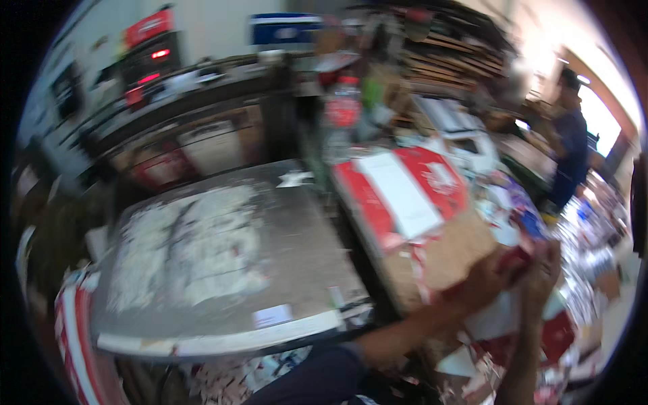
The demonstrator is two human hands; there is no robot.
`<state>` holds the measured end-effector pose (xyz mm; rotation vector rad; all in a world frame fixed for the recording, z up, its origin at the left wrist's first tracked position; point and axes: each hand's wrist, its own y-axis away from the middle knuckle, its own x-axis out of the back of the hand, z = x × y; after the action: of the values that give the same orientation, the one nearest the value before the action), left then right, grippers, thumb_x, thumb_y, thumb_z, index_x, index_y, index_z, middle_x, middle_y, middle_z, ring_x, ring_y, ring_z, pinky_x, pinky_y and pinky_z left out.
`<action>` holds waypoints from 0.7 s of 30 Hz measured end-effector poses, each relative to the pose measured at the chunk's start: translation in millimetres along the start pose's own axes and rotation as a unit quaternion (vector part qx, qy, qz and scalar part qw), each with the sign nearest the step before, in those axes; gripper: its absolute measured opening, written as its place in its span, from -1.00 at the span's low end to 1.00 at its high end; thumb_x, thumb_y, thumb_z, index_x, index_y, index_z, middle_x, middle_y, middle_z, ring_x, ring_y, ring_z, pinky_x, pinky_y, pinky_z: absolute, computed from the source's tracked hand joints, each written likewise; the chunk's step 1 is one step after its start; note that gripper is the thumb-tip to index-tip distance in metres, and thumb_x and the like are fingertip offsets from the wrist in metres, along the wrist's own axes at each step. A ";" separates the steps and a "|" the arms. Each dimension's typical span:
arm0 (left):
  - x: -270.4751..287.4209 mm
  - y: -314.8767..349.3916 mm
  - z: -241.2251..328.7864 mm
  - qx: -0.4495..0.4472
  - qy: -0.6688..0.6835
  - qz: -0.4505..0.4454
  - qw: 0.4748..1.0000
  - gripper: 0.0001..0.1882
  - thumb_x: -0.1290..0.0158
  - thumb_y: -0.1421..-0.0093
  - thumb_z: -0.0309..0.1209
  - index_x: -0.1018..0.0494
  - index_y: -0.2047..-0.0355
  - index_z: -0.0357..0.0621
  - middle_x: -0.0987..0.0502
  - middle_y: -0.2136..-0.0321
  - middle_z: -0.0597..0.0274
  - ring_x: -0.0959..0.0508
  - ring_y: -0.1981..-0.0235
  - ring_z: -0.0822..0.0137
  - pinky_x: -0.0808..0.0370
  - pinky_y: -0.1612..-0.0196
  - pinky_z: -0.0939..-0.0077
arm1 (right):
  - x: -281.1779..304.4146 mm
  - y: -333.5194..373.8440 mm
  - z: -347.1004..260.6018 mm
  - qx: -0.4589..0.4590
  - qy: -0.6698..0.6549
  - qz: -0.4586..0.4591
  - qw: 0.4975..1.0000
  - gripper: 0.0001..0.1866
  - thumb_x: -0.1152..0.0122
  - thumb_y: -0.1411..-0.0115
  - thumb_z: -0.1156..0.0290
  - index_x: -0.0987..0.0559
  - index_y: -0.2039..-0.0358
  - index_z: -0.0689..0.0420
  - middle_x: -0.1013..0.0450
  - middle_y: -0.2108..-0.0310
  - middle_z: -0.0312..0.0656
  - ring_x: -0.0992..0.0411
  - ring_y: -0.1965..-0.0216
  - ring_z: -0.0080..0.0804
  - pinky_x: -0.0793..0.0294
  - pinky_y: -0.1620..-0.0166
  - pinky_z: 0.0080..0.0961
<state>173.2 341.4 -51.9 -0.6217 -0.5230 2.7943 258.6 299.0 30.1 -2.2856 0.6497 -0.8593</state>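
Note:
At the right, above the wooden board, my left hand [491, 275] is closed on a small red piece [517, 259], perhaps card or paper; blur hides its exact kind. Close against it, my right hand [541, 270] has its fingers bent around the other side of the same piece. Left of my hands, a red sheet with a white panel [399, 196] lies on the brown board [435, 260]. Below them are more red and white sheets [503, 324].
A grey metal machine bed [304, 250] with pale worn patches fills the left, a small white label [273, 316] near its front edge. A red-capped bottle [344, 104] stands behind. Paper scraps litter the floor. Far right, another person [570, 138] in dark clothes stands by a bench.

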 end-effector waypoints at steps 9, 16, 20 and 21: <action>-27.7 13.0 -0.2 -0.067 0.008 -0.012 0.998 -0.68 -0.10 -0.36 -0.18 -0.48 0.08 -0.17 -0.57 0.31 0.07 -0.58 0.22 0.28 -0.50 0.13 0.35 | 44.4 8.8 60.6 0.043 -0.218 0.083 0.971 -0.63 0.10 -0.45 0.27 -0.53 0.32 0.30 -0.40 0.43 -0.26 -0.30 0.42 -0.48 -0.29 0.33 -0.54; 18.7 -2.8 -23.2 -0.049 0.085 0.032 0.995 -0.69 -0.15 -0.35 -0.18 -0.51 0.20 -0.22 -0.60 0.35 0.19 -0.56 0.36 0.45 -0.54 0.29 0.46 | -12.6 2.4 -34.2 0.091 -0.148 -0.041 0.984 -0.57 0.09 -0.45 0.26 -0.44 0.54 0.22 -0.26 0.65 -0.28 -0.18 0.59 -0.48 -0.14 0.50 -0.45; 5.6 0.3 -3.8 -0.070 -0.014 0.049 0.996 -0.61 -0.17 -0.32 -0.10 -0.50 0.24 -0.24 -0.60 0.44 0.15 -0.55 0.44 0.41 -0.50 0.36 0.42 | -7.3 3.9 -23.2 0.073 -0.360 0.050 0.929 -0.57 0.13 -0.48 0.18 -0.35 0.52 0.13 -0.19 0.62 -0.34 -0.09 0.61 -0.54 -0.11 0.47 -0.55; 3.6 1.7 -9.5 -0.067 0.023 0.056 0.996 -0.58 -0.16 -0.33 -0.07 -0.48 0.26 -0.26 -0.59 0.45 0.14 -0.53 0.45 0.40 -0.48 0.37 0.42 | -5.5 13.4 -27.4 0.142 -0.218 0.053 0.964 -0.57 0.11 -0.46 0.17 -0.36 0.53 0.13 -0.22 0.62 -0.31 -0.12 0.62 -0.49 -0.13 0.48 -0.51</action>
<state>174.0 343.6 -62.0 -0.7630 -0.6925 2.8587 232.5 283.1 35.3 -2.0589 0.4144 -0.3486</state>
